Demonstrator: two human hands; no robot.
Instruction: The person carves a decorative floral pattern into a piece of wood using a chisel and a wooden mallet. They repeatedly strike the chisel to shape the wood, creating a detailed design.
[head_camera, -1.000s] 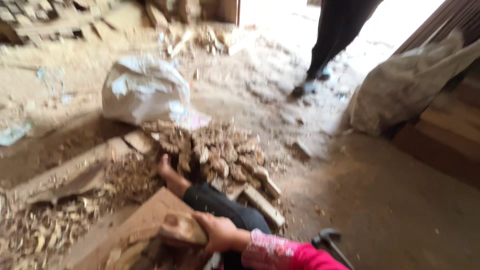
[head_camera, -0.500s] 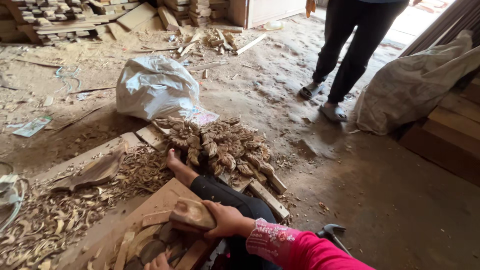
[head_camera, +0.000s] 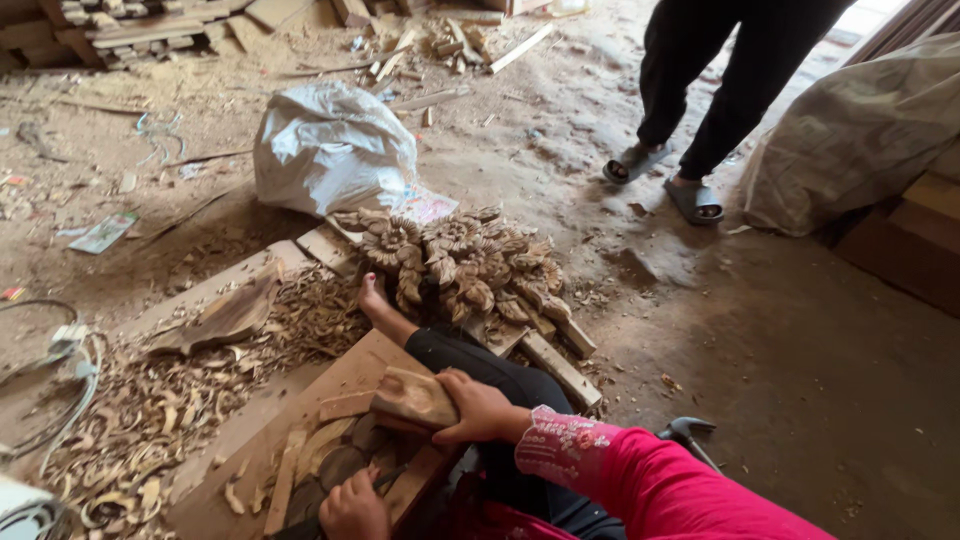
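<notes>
Right hand (head_camera: 482, 408) is closed over the near end of a wooden mallet block (head_camera: 415, 396), which lies across the carving board (head_camera: 330, 385), extending to the hand's left; left hand (head_camera: 352, 505), at the frame's lower edge, is curled around a dark chisel (head_camera: 385, 478) resting on the carved wood panel (head_camera: 340, 462); wood shavings (head_camera: 160, 410) lie left of the board; a pile of carved wooden flowers (head_camera: 460, 265) sits beyond the person's bare foot (head_camera: 372, 297).

It was a woodcarving workshop with a dirt floor (head_camera: 780, 350). Curled pale wood shavings (head_camera: 150, 410) littered the ground beside a heap of carved wooden flower ornaments (head_camera: 460, 265), and rough timber offcuts (head_camera: 110, 30) lay stacked at the back.
</notes>
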